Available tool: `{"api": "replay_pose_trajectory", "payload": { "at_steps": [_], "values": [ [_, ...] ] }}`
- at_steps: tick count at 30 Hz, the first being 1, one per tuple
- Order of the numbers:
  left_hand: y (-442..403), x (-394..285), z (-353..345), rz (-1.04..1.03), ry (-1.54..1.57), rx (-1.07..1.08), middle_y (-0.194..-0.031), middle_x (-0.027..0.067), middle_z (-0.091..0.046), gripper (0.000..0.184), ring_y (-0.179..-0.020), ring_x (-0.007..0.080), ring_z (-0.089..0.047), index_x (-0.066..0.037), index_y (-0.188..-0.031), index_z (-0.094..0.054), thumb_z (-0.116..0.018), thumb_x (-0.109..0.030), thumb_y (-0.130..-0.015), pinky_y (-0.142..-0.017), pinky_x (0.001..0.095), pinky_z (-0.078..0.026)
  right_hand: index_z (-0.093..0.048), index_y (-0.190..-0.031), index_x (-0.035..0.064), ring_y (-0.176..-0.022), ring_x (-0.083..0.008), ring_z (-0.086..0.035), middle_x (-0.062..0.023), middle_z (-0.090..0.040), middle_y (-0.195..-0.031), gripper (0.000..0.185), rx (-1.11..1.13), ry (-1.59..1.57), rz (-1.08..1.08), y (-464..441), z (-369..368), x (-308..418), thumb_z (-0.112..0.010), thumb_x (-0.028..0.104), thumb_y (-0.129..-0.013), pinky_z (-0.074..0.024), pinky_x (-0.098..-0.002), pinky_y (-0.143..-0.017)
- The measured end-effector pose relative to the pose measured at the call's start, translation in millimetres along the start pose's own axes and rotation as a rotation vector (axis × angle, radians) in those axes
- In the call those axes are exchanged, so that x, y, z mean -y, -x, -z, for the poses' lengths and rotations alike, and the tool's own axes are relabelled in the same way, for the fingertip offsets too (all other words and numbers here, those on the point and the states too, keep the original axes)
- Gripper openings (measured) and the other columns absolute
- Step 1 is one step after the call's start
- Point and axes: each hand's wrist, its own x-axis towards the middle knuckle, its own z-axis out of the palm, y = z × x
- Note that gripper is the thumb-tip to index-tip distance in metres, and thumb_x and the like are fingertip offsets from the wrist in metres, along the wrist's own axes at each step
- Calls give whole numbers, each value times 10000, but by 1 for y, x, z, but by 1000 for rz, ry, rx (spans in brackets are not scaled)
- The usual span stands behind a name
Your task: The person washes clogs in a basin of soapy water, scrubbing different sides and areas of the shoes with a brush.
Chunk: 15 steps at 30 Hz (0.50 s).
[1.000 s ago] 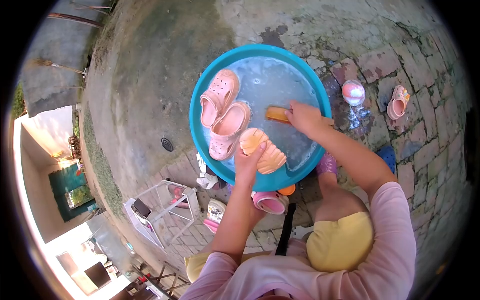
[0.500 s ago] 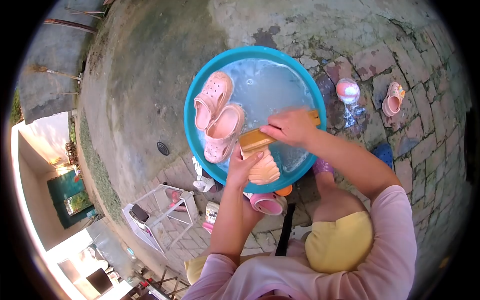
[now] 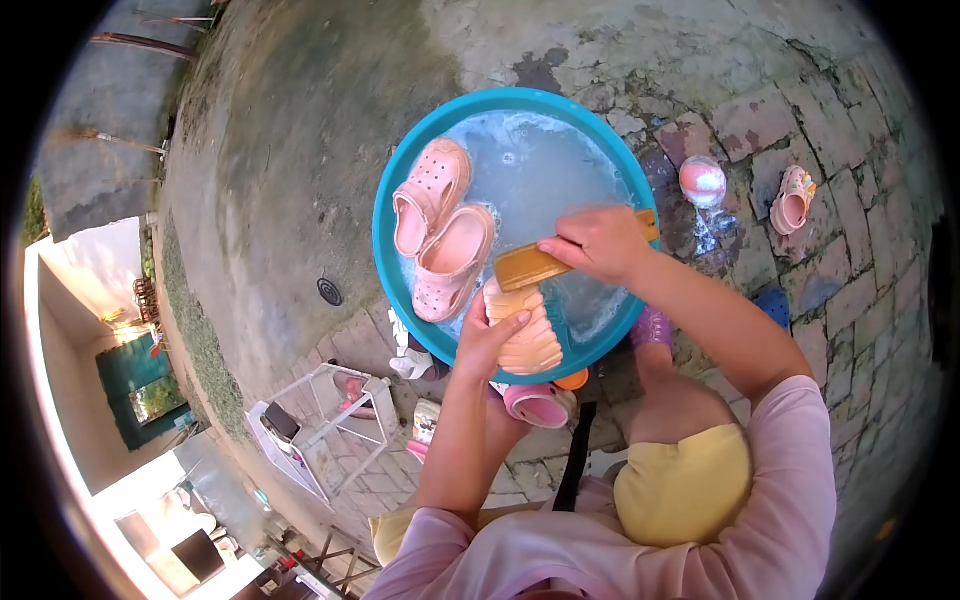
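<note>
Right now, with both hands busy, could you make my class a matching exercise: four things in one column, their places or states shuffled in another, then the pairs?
Things
1. Scrub brush
2. Peach-soled shoe
3. Round basin
4. Two pink clogs

Places or states
A. Teal, holding sudsy water
B. In the basin, toward the picture's left
C. Held by the left hand
D. Held by the right hand

Pairs: 1-D, 2-C, 3-A, 4-B

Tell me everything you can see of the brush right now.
The brush is long, straight and yellow-brown, its material perhaps wood or plastic. It lies aslant over the tub, back upward; any bristles are out of sight. The right hand grips it from above, behind the head, which appears to rest on the ribbed peach sole in the left hand.
</note>
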Motion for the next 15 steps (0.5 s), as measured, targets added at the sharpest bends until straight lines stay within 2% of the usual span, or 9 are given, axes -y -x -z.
{"api": "replay_pose_trajectory", "payload": {
  "at_steps": [2,3,4,5,7,8,11,12,15],
  "values": [
    [-9,5,-1,-54,-86,-6,-1073,85,-598,482,-963,178,-599,-27,-1183,-483,-674,39,-745,-817,322,-512,-519,-582,102,-488,-274,-558,-72,-535,-538,403,-38,-69,268,7,-10,26,-573,415,-830,-424,-376,-441],
    [-14,6,-2,-72,-136,-5,-1069,82,-599,473,-961,174,-599,-25,-1177,-488,-675,36,-747,-815,320,-512,-519,-582,102,-488,-274,-558,-72,-535,-538,403,-41,-62,260,4,-6,13,-573,415,-830,-424,-376,-441],
    [-7,-8,-9,43,-100,-11,-1059,75,-600,469,-950,163,-599,-26,-1177,-489,-677,29,-751,-813,311,-510,-511,-578,104,-489,-269,-557,-67,-532,-536,406,-36,19,121,-1,0,-9,-573,416,-829,-426,-373,-442],
    [-4,-11,-9,48,-102,-18,-1059,75,-600,469,-950,163,-599,-26,-1177,-489,-677,29,-751,-813,311,-510,-504,-574,105,-490,-264,-557,-62,-530,-534,408,-32,95,-12,-5,0,-20,-573,417,-829,-429,-371,-442],
    [1,-13,-8,7,-107,12,-1040,72,-606,453,-930,153,-603,-23,-1162,-500,-685,17,-751,-798,299,-510,-544,-599,119,-522,-268,-580,-67,-560,-559,416,12,64,35,-5,2,1,-538,460,-837,-446,-385,-466],
    [-4,-6,-6,-33,-222,-70,-1030,69,-610,429,-912,143,-606,-16,-1141,-513,-691,6,-751,-774,286,-511,-584,-625,133,-553,-273,-602,-71,-589,-584,439,52,50,85,-6,4,11,-503,504,-845,-463,-399,-490],
    [-14,2,-5,-120,-278,-65,-1022,68,-614,400,-910,141,-605,-12,-1116,-523,-695,-14,-755,-769,285,-507,-585,-625,127,-550,-272,-600,-71,-588,-582,439,54,30,141,1,-11,14,-508,501,-841,-459,-402,-482],
    [-7,-6,-11,-21,-228,-84,-1020,68,-615,395,-907,144,-604,-8,-1109,-527,-699,-21,-753,-777,286,-502,-583,-627,119,-541,-276,-596,-71,-589,-583,441,21,27,72,-6,-5,2,-511,499,-840,-453,-398,-471],
    [-3,-6,-9,-12,-260,-153,-1015,78,-615,396,-895,146,-607,-4,-1111,-525,-695,-17,-755,-774,288,-502,-538,-605,102,-533,-278,-568,-73,-555,-573,405,36,25,-23,-4,2,2,-546,430,-843,-422,-395,-463]
  ]
}}
